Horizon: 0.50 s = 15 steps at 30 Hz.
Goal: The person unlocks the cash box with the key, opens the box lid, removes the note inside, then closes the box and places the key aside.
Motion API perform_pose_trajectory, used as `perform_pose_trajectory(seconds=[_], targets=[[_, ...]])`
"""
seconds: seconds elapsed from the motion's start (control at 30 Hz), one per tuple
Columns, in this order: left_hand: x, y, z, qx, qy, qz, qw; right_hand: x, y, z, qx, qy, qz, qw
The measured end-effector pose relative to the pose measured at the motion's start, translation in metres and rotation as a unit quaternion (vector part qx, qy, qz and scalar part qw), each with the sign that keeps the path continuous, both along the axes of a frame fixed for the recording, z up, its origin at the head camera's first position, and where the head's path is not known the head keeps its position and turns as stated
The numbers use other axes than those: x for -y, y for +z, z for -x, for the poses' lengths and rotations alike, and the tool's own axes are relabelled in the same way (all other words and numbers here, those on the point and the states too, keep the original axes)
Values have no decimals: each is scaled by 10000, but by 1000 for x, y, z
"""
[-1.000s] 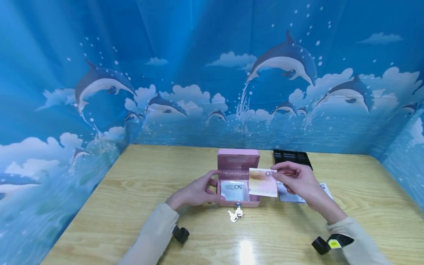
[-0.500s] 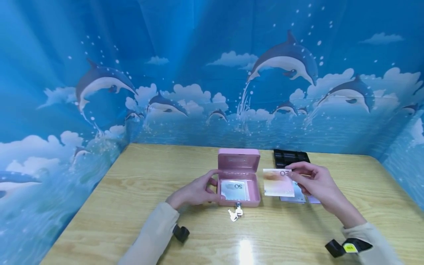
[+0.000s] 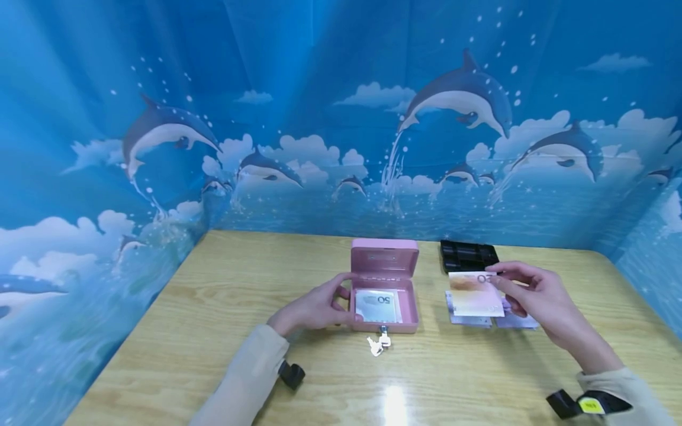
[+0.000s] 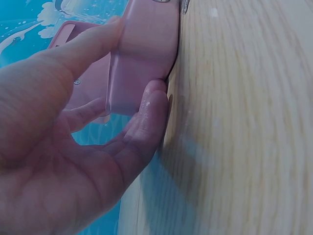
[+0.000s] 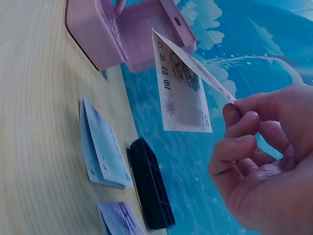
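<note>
A pink cash box (image 3: 401, 328) stands with its lid raised, and a 50 banknote (image 3: 375, 306) lies inside it on the left. My left hand (image 3: 314, 305) holds the box by its left end; the left wrist view shows the thumb on the pink wall (image 4: 146, 54) near the top and the fingers against the side. Between thumb and fingertips my right hand (image 3: 538, 305) pinches a folded 20 banknote (image 3: 474, 296) by one edge. That note hangs above a bluish folded banknote (image 5: 105, 152) and a purple banknote (image 5: 120, 220) on the table.
Keys (image 3: 377, 345) hang from the lock at the front of the cash box. Behind the loose notes sits a black compartment tray (image 3: 469, 256). A blue dolphin-print curtain (image 3: 341, 118) borders the wooden table (image 3: 240, 266) at the back and sides.
My right hand has carried the 20 banknote rightward, away from above the cash box to over the notes on the table. The left hand has stayed on the box.
</note>
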<state>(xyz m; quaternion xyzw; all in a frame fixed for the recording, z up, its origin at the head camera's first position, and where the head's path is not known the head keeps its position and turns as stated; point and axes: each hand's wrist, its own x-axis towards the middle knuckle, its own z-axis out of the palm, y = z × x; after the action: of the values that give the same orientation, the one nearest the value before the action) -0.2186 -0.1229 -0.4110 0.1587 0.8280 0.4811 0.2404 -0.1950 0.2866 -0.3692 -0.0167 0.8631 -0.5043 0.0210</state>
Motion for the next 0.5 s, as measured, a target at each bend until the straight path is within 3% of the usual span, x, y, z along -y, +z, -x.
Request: perform_pose_trajectory(seconds=[0.5], targets=[[-1, 0, 0, 5, 16, 49, 10000, -37, -5, -2, -83, -166, -74, 9998]])
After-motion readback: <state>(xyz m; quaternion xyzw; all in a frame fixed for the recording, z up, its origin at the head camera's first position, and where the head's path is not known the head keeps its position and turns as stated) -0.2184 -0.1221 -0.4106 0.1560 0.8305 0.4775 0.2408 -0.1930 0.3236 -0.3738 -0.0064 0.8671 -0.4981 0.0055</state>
